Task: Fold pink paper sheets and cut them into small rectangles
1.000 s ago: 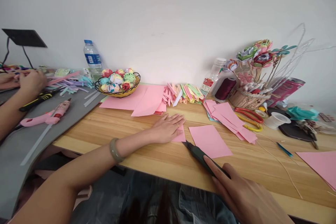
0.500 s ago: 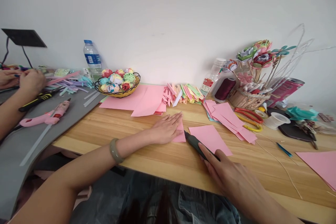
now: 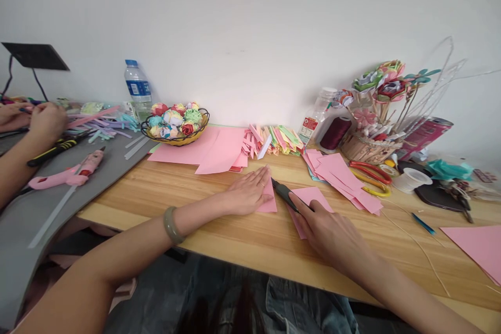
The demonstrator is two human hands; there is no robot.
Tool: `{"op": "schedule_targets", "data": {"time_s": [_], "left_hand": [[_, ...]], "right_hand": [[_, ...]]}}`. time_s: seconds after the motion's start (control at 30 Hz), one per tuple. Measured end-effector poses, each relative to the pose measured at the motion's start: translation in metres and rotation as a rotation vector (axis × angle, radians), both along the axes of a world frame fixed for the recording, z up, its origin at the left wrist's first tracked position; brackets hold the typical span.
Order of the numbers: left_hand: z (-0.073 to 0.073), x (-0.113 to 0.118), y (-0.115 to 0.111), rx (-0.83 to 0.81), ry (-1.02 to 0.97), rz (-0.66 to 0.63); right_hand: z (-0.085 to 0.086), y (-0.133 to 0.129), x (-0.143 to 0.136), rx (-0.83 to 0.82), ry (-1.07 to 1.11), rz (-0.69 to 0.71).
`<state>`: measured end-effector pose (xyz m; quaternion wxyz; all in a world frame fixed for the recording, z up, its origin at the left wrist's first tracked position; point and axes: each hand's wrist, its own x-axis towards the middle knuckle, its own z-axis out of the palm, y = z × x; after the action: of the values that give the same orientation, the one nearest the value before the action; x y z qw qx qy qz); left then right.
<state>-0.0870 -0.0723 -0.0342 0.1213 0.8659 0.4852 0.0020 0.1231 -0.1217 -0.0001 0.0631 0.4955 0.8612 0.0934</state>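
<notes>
My left hand (image 3: 247, 191) lies flat, fingers stretched out, pressing a pink paper piece (image 3: 271, 203) onto the wooden table (image 3: 203, 209). A greenish bangle (image 3: 171, 225) circles that wrist. My right hand (image 3: 326, 232) is closed around a dark green utility knife (image 3: 285, 195). Its tip points away from me, close to the right edge of the held paper; the blade is too small to make out. Partly under the knife and my right hand lies another pink sheet (image 3: 319, 197).
Cut pink pieces (image 3: 340, 175) lie near red-and-yellow-handled pliers (image 3: 371, 177). Folded paper strips (image 3: 279, 140) and a basket of paper flowers (image 3: 176, 141) stand along the wall. At left are a pink glue gun (image 3: 72, 171) and another person's hands (image 3: 47, 122).
My right hand and the knife have moved forward and slightly left along the paper's edge. The separate pink sheet has shifted and now lies more under the hand. My left hand stays nearly still.
</notes>
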Motion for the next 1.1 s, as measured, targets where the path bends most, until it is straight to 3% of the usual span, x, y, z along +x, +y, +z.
{"op": "schedule_targets", "data": {"time_s": [0.27,0.47,0.6,0.67,0.77,0.87,0.97,1.1], "left_hand": [[-0.001,0.001,0.002,0.012,0.025,0.001],[-0.001,0.0,0.008,0.056,0.034,-0.064],[0.005,0.002,0.033,0.045,0.065,-0.154],[0.01,0.007,0.049,0.134,0.07,-0.188],[0.019,0.021,0.058,0.346,0.022,-0.119],[0.028,0.039,0.036,0.382,-0.063,-0.195],[0.031,0.052,-0.008,0.272,-0.087,-0.508],[0.025,0.053,-0.052,0.19,-0.077,-0.578]], "right_hand": [[0.007,0.021,-0.001,-0.021,-0.019,-0.029],[0.016,0.025,0.031,0.195,0.285,-0.113],[0.025,0.019,0.056,0.266,0.378,-0.144],[0.026,0.016,0.066,0.264,0.377,-0.192],[0.022,0.011,0.081,0.242,0.355,-0.24],[0.011,0.009,0.097,0.215,0.33,-0.255],[-0.001,0.012,0.109,0.19,0.32,-0.248],[-0.012,0.017,0.111,0.163,0.332,-0.184]]}}
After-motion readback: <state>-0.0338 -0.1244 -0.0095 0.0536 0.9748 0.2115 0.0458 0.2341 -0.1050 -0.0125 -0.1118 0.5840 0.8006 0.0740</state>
